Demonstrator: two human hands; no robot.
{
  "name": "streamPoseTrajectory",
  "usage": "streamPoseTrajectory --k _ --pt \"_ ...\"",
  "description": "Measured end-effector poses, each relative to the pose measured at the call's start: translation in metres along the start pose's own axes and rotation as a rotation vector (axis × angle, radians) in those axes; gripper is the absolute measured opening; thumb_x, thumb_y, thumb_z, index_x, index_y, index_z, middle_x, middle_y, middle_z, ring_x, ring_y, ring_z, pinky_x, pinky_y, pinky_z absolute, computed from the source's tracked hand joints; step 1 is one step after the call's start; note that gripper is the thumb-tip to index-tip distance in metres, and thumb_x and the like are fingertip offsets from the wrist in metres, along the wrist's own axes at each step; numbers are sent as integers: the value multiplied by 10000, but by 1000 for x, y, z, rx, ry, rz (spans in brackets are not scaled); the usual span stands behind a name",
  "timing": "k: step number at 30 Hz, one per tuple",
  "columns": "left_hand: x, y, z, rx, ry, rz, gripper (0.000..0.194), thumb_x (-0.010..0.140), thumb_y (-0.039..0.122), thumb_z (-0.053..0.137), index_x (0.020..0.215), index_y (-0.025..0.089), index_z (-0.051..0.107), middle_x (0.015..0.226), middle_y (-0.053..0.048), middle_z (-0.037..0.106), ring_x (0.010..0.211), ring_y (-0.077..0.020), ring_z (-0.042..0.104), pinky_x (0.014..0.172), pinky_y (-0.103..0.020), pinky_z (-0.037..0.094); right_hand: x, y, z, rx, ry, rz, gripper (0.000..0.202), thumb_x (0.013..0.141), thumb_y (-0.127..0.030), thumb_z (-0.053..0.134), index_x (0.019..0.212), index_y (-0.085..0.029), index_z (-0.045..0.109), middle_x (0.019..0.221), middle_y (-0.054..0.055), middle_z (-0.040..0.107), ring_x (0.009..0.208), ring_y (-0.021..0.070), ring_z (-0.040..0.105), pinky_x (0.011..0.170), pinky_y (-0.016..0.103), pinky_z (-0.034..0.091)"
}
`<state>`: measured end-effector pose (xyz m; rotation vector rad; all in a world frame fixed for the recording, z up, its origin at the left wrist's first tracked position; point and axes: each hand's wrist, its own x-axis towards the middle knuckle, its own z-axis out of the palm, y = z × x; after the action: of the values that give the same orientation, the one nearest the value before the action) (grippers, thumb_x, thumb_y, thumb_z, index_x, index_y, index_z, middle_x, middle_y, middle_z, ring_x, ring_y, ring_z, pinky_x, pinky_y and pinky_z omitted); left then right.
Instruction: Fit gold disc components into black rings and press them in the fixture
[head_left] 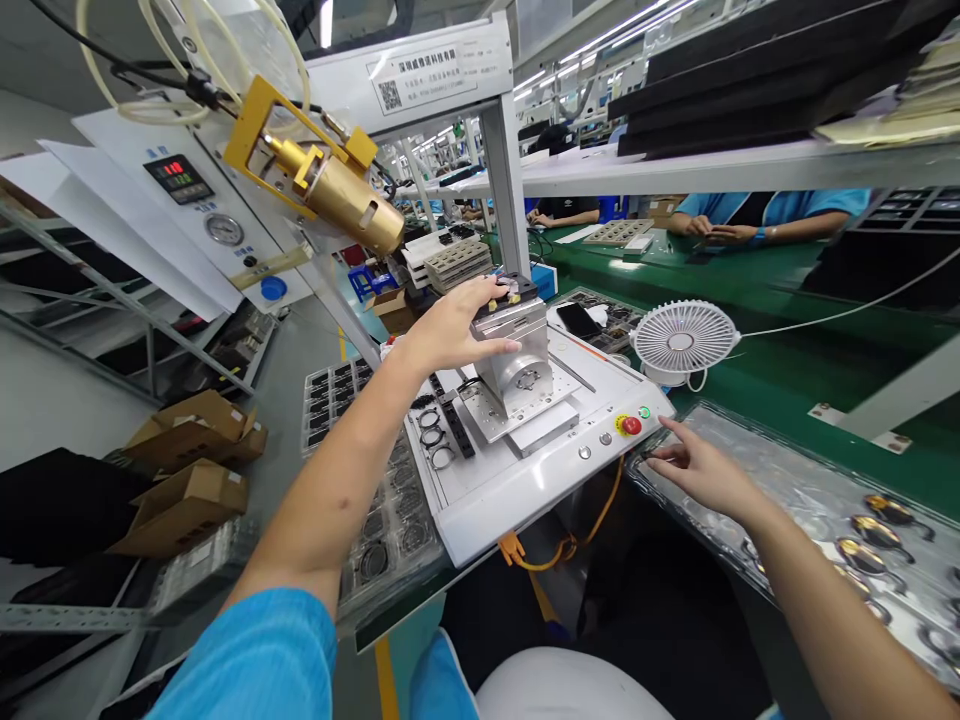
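Note:
My left hand (454, 325) reaches over a silver metal fixture (525, 350) on the white machine base (487, 500). Its fingertips are at the black top piece (517, 290), and the thumb is stretched apart along the fixture's side. A small clear piece appears beside the fingertips; its kind is too small to tell. My right hand (697, 465) is at the base's right front corner, fingers apart and slightly bent, with nothing visible in it. Close to it are the red emergency stop button (631, 426) and a green-ringed button (645, 412).
A brass cylindrical head (352, 205) hangs at upper left. Several black rings (431, 437) lie on the base. Trays of parts flank it, including a clear tray (795, 470) at right. A white fan (686, 338) and a phone (577, 320) are behind. Co-workers' hands (720, 230) show across the bench.

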<state>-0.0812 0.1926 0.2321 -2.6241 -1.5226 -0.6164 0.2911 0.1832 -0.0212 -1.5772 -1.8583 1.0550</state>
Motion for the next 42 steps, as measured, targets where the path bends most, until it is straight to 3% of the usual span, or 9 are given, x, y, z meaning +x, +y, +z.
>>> streamPoseTrajectory --k 6,12,16,19,24,27,31,36,42 --pt "-10 6 -6 -100 4 -13 770 885 709 572 1492 245 481 1657 -135 370 1555 -346 292 1254 -566 248 -1 -3 21 -313 -18 -46 887 875 -363 560 1636 -115 178 1016 120 755 953 348 716 845 427 522" --pt "-97 50 13 -198 79 54 676 867 617 672 1440 281 551 1624 -106 434 1522 -332 367 1263 -562 273 -4 -6 28 -464 28 -64 868 916 -332 530 1653 -151 108 987 127 751 904 364 720 769 406 488" --pt "-164 79 65 -557 -72 -33 530 861 461 756 1353 301 642 1432 -106 642 1339 -308 597 1167 -505 464 -1 -16 17 -443 50 -41 823 900 -321 558 1628 -155 213 995 135 741 932 366 710 773 403 491" --pt "-199 102 124 -788 -140 -311 333 899 394 724 1226 329 720 1242 -80 750 1178 -287 701 1074 -482 547 -18 -20 17 -306 26 -53 740 876 -315 613 1561 -175 372 1006 121 740 887 324 710 792 406 514" --pt "-231 143 219 -1380 -45 -636 513 878 500 724 1354 339 619 1278 -121 731 1176 -309 710 1073 -513 544 -93 -26 69 331 -161 -346 784 737 -488 873 1406 -241 547 1045 68 739 916 248 704 872 382 558" --pt "-237 158 247 -1628 13 -693 629 766 539 824 1324 315 637 1272 -133 725 1156 -331 715 1055 -527 546 -129 -29 106 480 -85 -445 861 601 -618 927 1321 -260 620 1005 63 728 939 251 692 863 383 563" --pt "-236 161 262 -1790 32 -729 579 653 426 938 1168 262 732 1152 -104 766 1068 -288 738 1013 -476 559 -144 -26 125 460 75 -468 780 623 -648 897 1234 -223 668 1000 84 688 888 233 670 781 358 576" --pt "-235 161 268 -1811 75 -820 489 684 238 927 1142 232 756 1173 -100 767 1004 -227 747 975 -403 564 -137 -13 90 195 48 -538 610 790 -572 829 1229 -175 677 1042 116 701 969 257 656 857 375 561" --pt "-240 160 264 -1770 39 -874 449 695 231 916 1117 211 763 1141 -102 774 944 -218 758 919 -382 579 -106 28 -18 -659 174 216 305 971 -257 586 1220 -124 702 1096 193 687 970 316 698 863 396 530"
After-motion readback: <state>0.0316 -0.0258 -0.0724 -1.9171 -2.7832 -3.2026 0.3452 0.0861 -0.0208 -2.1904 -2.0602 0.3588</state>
